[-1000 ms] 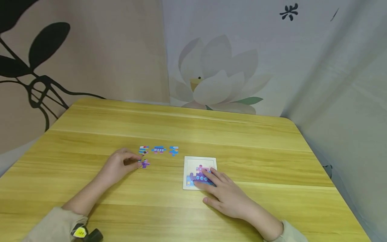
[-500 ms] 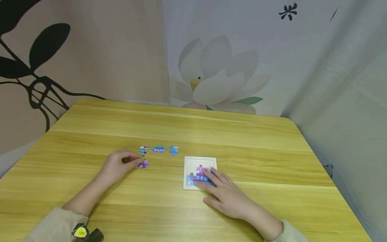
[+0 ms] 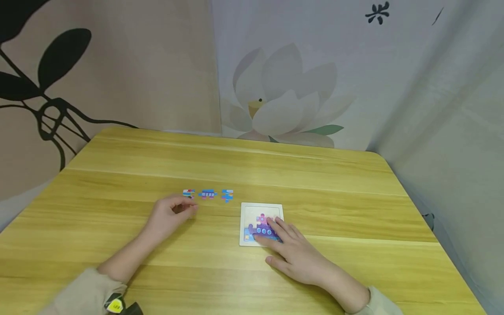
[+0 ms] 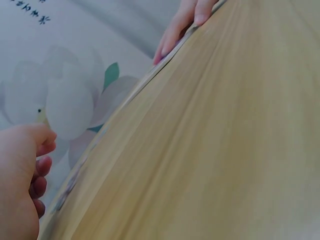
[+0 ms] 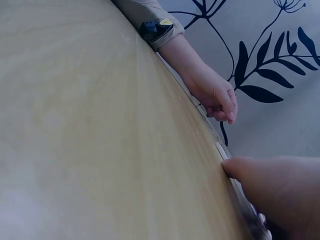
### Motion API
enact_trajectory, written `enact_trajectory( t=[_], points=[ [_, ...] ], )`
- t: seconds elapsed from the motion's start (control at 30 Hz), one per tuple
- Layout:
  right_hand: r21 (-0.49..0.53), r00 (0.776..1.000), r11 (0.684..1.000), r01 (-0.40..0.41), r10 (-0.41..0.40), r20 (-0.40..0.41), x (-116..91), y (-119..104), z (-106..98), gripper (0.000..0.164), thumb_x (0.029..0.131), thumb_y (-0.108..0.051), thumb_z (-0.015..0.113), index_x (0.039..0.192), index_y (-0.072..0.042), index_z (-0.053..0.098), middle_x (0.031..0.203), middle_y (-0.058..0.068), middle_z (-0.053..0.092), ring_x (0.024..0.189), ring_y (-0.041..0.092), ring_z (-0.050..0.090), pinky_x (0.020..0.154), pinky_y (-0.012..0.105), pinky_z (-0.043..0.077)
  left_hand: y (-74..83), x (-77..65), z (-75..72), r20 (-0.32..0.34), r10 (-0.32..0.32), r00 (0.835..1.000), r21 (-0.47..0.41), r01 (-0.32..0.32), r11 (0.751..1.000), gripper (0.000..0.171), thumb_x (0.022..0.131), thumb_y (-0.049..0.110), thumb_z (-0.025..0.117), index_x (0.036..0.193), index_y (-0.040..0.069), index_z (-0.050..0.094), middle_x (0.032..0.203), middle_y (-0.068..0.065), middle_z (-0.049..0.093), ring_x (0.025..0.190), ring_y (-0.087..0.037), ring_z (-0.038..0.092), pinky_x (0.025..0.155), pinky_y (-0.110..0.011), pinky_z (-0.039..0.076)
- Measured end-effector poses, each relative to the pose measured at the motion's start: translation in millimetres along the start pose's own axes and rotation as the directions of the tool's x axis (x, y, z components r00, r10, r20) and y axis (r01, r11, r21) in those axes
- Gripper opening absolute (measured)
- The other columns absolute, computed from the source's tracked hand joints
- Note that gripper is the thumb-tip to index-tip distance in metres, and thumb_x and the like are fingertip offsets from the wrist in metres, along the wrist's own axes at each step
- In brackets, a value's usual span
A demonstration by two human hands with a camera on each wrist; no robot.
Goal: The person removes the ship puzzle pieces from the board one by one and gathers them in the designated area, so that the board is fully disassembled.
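Observation:
My left hand (image 3: 170, 218) is over the table left of centre, thumb and index fingertip brought together in a pinch. The purple puzzle piece that lay at these fingertips no longer shows on the table; the fingers hide it. Just beyond lie three loose puzzle pieces: a partly covered red-and-blue one (image 3: 189, 191), a blue-and-purple one (image 3: 208, 194) and a blue-and-orange one (image 3: 227, 195). With spread fingers, my right hand (image 3: 297, 256) rests on a white-framed puzzle board (image 3: 250, 211). Part of a purple and pink ship picture (image 3: 263, 221) fills the board's lower area.
The wooden table (image 3: 334, 197) stretches wide around both hands. Behind it hangs a printed cloth (image 3: 283, 87) with a pale flower, and another pale cloth (image 3: 453, 131) borders the right side. A black band with a yellow mark (image 3: 115, 305) sits at the left cuff.
My left hand has shifted right, and the purple puzzle piece at its fingertips has gone out of sight. The right hand and the board have stayed in place.

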State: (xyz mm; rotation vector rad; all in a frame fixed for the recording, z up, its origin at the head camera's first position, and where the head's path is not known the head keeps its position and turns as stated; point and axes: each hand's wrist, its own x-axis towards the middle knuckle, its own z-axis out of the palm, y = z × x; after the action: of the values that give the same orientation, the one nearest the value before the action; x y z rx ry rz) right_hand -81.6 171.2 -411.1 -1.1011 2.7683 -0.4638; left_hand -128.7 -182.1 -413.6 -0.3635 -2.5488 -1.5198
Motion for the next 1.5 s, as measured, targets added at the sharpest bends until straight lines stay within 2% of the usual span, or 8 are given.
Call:
enact_trajectory(
  t=[0.2, 0.37, 0.5, 0.77, 0.97, 1.2, 1.33, 1.5],
  points=[
    [0.012, 1.0, 1.0, -0.017, 0.017, 0.01, 0, -2, -1, 0.048, 0.101, -0.042, 0.044, 0.148, -0.038, 0.034, 0.159, 0.008, 0.01, 0.144, 0.028, 0.002, 0.112, 0.052, 0.007, 4.6, 2.8, 13.5, 0.007, 0.006, 1.0, 0.008, -0.006, 1.0, 0.005, 0.085, 0.008, 0.072, 0.09, 0.006, 0.074, 0.079, -0.002, 0.059, 0.068, -0.017, 0.049, 0.057, -0.024, 0.043],
    [0.019, 1.0, 1.0, -0.019, 0.019, 0.01, 1, -3, 0, 0.048, 0.101, -0.039, 0.045, 0.147, -0.039, 0.035, 0.159, 0.01, 0.009, 0.144, 0.031, 0.002, 0.111, 0.055, 0.007, 8.2, 7.2, 25.8, 0.049, 0.0, 0.999, -0.017, 0.001, 1.0, 0.007, 0.086, 0.01, 0.072, 0.091, 0.005, 0.074, 0.087, -0.003, 0.064, 0.073, -0.017, 0.052, 0.062, -0.025, 0.045],
    [0.011, 1.0, 1.0, -0.024, 0.024, 0.001, 2, -4, 1, 0.046, 0.101, -0.038, 0.045, 0.146, -0.039, 0.036, 0.159, 0.012, 0.009, 0.143, 0.035, 0.0, 0.11, 0.055, 0.008, 11.2, 13.0, 38.2, 0.081, 0.032, 0.996, -0.041, -0.028, 0.999, 0.006, 0.085, 0.009, 0.072, 0.09, 0.006, 0.074, 0.09, -0.001, 0.066, 0.079, -0.018, 0.056, 0.069, -0.027, 0.049],
    [0.032, 0.996, 0.996, -0.086, 0.085, 0.019, 1, -6, 2, 0.045, 0.101, -0.04, 0.044, 0.145, -0.044, 0.036, 0.158, 0.018, 0.002, 0.142, 0.036, -0.005, 0.11, 0.056, 0.009, 19.6, 25.4, 64.9, 0.127, 0.12, 0.985, -0.049, -0.115, 0.992, 0.006, 0.084, 0.01, 0.073, 0.09, 0.009, 0.075, 0.081, 0.006, 0.063, 0.076, -0.016, 0.055, 0.069, -0.029, 0.049],
    [0.028, 0.993, 0.993, -0.113, 0.111, 0.041, 1, -7, 1, 0.046, 0.1, -0.041, 0.045, 0.144, -0.048, 0.033, 0.158, 0.016, -0.001, 0.143, 0.033, -0.007, 0.11, 0.055, 0.009, 27.0, 34.0, 81.4, 0.199, 0.154, 0.968, -0.052, -0.146, 0.988, 0.009, 0.085, 0.013, 0.072, 0.094, 0.01, 0.074, 0.077, 0.006, 0.059, 0.075, -0.016, 0.053, 0.069, -0.031, 0.048],
    [-0.011, 0.996, 0.996, -0.084, 0.084, 0.017, 2, -7, 2, 0.047, 0.1, -0.04, 0.046, 0.145, -0.046, 0.035, 0.157, 0.019, 0.005, 0.143, 0.036, -0.001, 0.11, 0.054, 0.011, 32.4, 43.9, 98.0, 0.247, 0.235, 0.94, 0.021, -0.248, 0.969, 0.009, 0.083, 0.015, 0.074, 0.092, 0.011, 0.075, 0.077, 0.012, 0.062, 0.074, -0.013, 0.051, 0.072, -0.033, 0.044],
    [-0.021, 0.997, 0.997, -0.071, 0.071, 0.005, 2, -7, 1, 0.046, 0.1, -0.04, 0.046, 0.145, -0.044, 0.037, 0.157, 0.021, 0.007, 0.142, 0.037, 0.001, 0.11, 0.055, 0.012, 35.6, 47.4, 105.8, 0.283, 0.236, 0.93, 0.056, -0.261, 0.964, 0.01, 0.083, 0.017, 0.074, 0.092, 0.012, 0.075, 0.08, 0.013, 0.063, 0.075, -0.013, 0.049, 0.067, -0.032, 0.043],
    [-0.014, 0.997, 0.997, -0.07, 0.07, 0.009, 2, -8, 0, 0.045, 0.1, -0.038, 0.046, 0.145, -0.042, 0.039, 0.156, 0.023, 0.008, 0.142, 0.039, 0.002, 0.11, 0.055, 0.012, 39.4, 49.7, 112.8, 0.325, 0.216, 0.921, 0.091, -0.257, 0.962, 0.014, 0.082, 0.021, 0.076, 0.094, 0.015, 0.075, 0.088, 0.011, 0.065, 0.086, -0.012, 0.049, 0.078, -0.038, 0.038]
  ],
)
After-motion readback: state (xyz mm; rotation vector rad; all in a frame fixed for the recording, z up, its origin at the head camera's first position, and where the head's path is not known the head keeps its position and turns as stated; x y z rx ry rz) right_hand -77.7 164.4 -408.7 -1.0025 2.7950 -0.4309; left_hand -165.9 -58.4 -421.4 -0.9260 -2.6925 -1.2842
